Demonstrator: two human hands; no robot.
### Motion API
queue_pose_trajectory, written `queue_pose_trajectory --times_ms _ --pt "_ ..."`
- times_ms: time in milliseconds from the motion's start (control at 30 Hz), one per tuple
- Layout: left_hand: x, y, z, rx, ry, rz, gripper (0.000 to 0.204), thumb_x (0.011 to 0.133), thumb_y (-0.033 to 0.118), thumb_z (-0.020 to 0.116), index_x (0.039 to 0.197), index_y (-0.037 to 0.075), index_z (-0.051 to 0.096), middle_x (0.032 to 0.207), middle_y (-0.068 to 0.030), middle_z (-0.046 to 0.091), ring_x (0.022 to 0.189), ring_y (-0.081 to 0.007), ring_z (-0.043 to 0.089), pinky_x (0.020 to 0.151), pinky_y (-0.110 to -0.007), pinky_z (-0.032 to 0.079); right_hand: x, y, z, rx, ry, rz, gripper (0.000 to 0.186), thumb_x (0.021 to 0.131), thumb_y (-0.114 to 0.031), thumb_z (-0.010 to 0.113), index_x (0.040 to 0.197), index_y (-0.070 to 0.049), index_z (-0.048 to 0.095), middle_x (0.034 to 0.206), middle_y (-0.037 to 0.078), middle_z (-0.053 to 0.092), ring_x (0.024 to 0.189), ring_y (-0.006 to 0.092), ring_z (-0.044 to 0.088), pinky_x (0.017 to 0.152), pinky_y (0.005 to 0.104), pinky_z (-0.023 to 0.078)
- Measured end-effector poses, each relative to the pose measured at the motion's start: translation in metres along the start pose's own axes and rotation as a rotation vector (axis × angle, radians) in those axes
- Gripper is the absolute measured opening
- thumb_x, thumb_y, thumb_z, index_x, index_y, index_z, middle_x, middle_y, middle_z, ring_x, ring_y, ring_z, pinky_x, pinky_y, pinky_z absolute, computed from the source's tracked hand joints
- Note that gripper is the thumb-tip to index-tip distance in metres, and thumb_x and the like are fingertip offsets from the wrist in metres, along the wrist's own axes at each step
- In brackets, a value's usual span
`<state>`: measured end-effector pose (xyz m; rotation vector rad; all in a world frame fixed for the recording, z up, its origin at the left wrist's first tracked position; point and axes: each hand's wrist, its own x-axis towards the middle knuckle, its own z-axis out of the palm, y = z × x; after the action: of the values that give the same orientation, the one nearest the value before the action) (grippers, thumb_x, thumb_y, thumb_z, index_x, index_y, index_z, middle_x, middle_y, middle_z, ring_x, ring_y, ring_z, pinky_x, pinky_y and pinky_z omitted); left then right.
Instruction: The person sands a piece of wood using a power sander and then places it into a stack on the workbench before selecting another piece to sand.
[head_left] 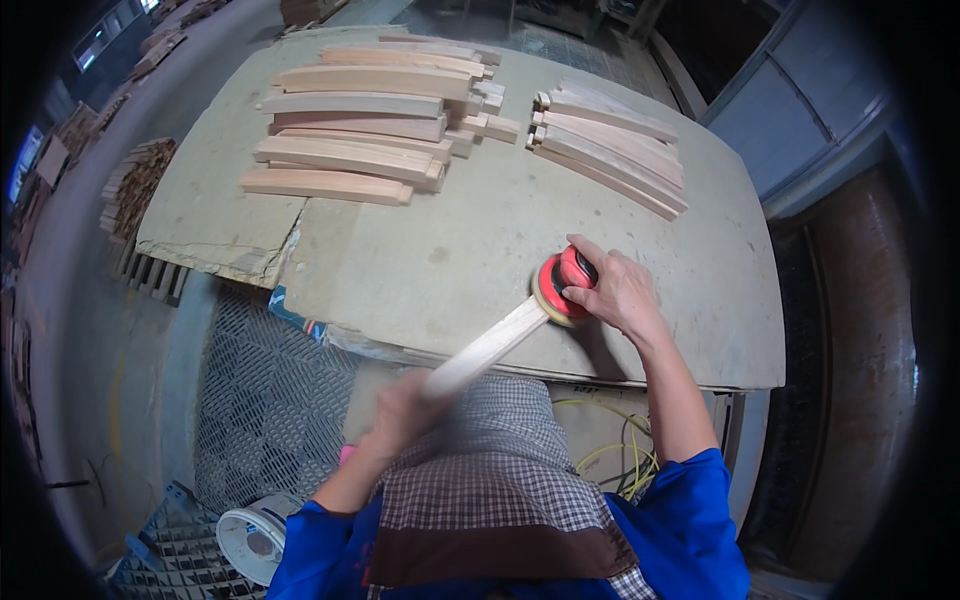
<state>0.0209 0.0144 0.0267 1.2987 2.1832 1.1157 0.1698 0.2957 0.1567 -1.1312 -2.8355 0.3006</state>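
Observation:
My right hand (617, 290) is closed over the top of a red and black orbital sander (556, 287) with a yellowish pad edge. The sander's pad meets the far end of a pale wooden strip (487, 346), hiding that tip. My left hand (402, 410), smeared by motion, grips the near end of the strip in front of my apron. From there the strip slants up and to the right, over the table's front edge. Below the sander, a dark shadow falls on the worktable (430, 290).
A stack of wooden pieces (350, 150) lies at the back left of the table, and a second bundle of strips (610, 145) at the back right. The table's left front corner is chipped. A white bucket (250, 540) and a yellow hose (630, 450) are on the floor.

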Motion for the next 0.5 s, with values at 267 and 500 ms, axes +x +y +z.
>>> queue_pose_trajectory --times_ms 267,500 --pt "0.009 0.004 -0.010 -0.113 0.073 0.053 0.028 0.077 0.022 0.079 0.097 0.004 0.072 0.087 -0.0171 0.071 0.078 -0.0302 0.071 0.068 -0.036 0.055 -0.011 -0.022 0.001 0.078 0.028 -0.046 0.071 0.070 -0.031 0.080 0.136 -0.020 0.057 0.095 0.023 0.068 0.087 0.0396 0.067 0.079 0.0469 0.053" --pt "0.026 -0.031 -0.009 -0.507 -0.229 -0.414 0.029 0.084 0.027 0.073 0.081 -0.002 0.071 0.066 0.0005 0.061 0.054 -0.0077 0.053 0.048 -0.025 0.041 -0.041 -0.003 0.038 0.254 0.283 -0.234 0.075 0.066 -0.020 0.085 0.136 -0.021 0.058 0.096 0.016 0.064 0.081 0.0346 0.067 0.069 0.0414 0.055"
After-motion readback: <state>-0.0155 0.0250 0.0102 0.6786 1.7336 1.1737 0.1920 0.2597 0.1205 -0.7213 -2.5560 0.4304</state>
